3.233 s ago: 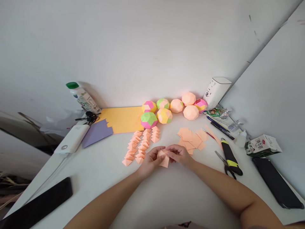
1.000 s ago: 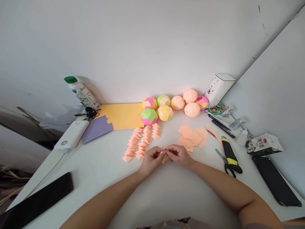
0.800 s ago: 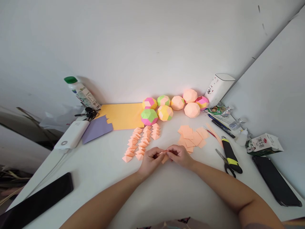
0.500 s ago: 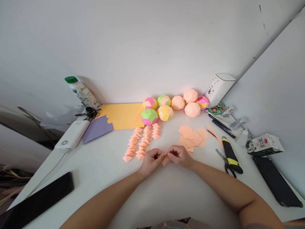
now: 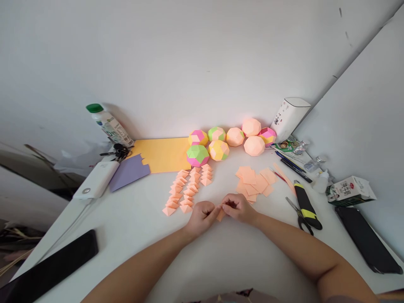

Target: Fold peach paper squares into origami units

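Note:
My left hand (image 5: pixel 200 218) and my right hand (image 5: pixel 239 207) meet at the middle of the white table (image 5: pixel 132 223), fingers pinched together on a small peach paper piece (image 5: pixel 220 215). Only its lower corner shows below the fingertips. Rows of folded peach paper units (image 5: pixel 187 188) lie just beyond my left hand. A loose pile of flat peach paper squares (image 5: pixel 255 182) lies beyond my right hand. Several paper balls (image 5: pixel 221 144), some peach and some multicoloured, sit at the back by the wall.
Scissors (image 5: pixel 303 207) and pens (image 5: pixel 292 166) lie to the right, with a milk carton (image 5: pixel 349 191) and a black phone (image 5: pixel 368 240). On the left are yellow paper (image 5: pixel 162 154), purple paper (image 5: pixel 129 171), a power bank (image 5: pixel 96 179), keys (image 5: pixel 116 152), a bottle (image 5: pixel 109 124) and another black device (image 5: pixel 52 267).
Over three seconds the peach piece went from a wider shape to a small folded one between my fingertips. In the last second my hands lowered slightly toward the table, still pinched together.

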`<state>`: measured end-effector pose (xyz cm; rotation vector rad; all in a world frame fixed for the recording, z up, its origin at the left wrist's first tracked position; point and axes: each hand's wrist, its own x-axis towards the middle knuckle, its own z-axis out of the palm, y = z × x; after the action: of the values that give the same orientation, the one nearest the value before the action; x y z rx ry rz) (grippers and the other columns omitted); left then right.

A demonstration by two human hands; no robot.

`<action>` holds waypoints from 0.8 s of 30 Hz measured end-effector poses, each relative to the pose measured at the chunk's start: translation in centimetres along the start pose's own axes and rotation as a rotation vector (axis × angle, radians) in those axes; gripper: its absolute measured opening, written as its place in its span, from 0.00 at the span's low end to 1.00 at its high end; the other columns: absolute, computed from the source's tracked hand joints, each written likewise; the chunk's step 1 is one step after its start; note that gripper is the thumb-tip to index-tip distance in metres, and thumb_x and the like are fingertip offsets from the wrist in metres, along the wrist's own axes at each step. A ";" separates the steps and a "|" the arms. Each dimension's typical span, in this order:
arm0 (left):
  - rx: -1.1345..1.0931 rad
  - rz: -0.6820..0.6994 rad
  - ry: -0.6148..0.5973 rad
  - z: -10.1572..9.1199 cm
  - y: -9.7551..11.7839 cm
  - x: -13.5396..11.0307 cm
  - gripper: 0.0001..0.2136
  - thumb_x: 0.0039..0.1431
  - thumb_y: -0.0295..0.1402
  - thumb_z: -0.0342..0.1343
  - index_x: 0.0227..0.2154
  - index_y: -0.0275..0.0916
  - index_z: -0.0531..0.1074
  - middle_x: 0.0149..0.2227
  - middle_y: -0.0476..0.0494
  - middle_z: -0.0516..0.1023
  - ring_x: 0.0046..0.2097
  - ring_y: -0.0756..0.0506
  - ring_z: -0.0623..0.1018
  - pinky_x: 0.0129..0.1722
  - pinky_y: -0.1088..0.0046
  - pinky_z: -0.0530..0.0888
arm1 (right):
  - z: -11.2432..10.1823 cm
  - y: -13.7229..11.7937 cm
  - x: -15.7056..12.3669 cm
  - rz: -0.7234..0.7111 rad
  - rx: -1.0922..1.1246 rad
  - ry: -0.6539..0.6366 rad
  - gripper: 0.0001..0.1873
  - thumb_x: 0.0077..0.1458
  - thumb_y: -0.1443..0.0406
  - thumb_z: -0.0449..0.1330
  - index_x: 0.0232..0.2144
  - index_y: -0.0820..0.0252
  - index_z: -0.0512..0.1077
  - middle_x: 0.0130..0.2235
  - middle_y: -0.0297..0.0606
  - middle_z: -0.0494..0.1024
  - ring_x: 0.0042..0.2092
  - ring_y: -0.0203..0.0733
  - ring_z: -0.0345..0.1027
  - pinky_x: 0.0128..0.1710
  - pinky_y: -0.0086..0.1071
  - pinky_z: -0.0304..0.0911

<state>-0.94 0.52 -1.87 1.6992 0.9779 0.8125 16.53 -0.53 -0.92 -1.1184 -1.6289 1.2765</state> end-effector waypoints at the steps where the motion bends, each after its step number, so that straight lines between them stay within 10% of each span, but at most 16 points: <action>1: -0.003 0.002 -0.001 0.0 0.0 0.0 0.25 0.57 0.45 0.48 0.13 0.39 0.45 0.16 0.55 0.45 0.20 0.54 0.49 0.20 0.74 0.48 | 0.0 0.0 0.0 0.005 0.005 0.001 0.07 0.51 0.65 0.57 0.24 0.62 0.68 0.19 0.29 0.64 0.20 0.31 0.54 0.19 0.25 0.51; 9: -0.112 -0.080 0.068 -0.3 0.0 -0.1 0.25 0.62 0.47 0.37 0.13 0.39 0.51 0.15 0.53 0.53 0.19 0.53 0.56 0.20 0.75 0.54 | -0.5 0.5 0.1 0.058 0.109 0.010 0.06 0.53 0.65 0.57 0.25 0.61 0.66 0.21 0.30 0.66 0.22 0.32 0.60 0.22 0.27 0.57; 24: -0.090 -0.116 -0.014 -0.5 0.4 0.4 0.12 0.57 0.40 0.50 0.24 0.37 0.65 0.21 0.53 0.61 0.24 0.52 0.61 0.23 0.78 0.59 | -0.4 0.5 0.2 0.064 0.118 -0.017 0.08 0.54 0.63 0.56 0.26 0.62 0.69 0.22 0.31 0.68 0.23 0.33 0.62 0.23 0.27 0.60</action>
<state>-1.11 1.03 -1.31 1.5547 1.0064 0.7565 16.95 -0.21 -1.31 -1.0973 -1.5201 1.4079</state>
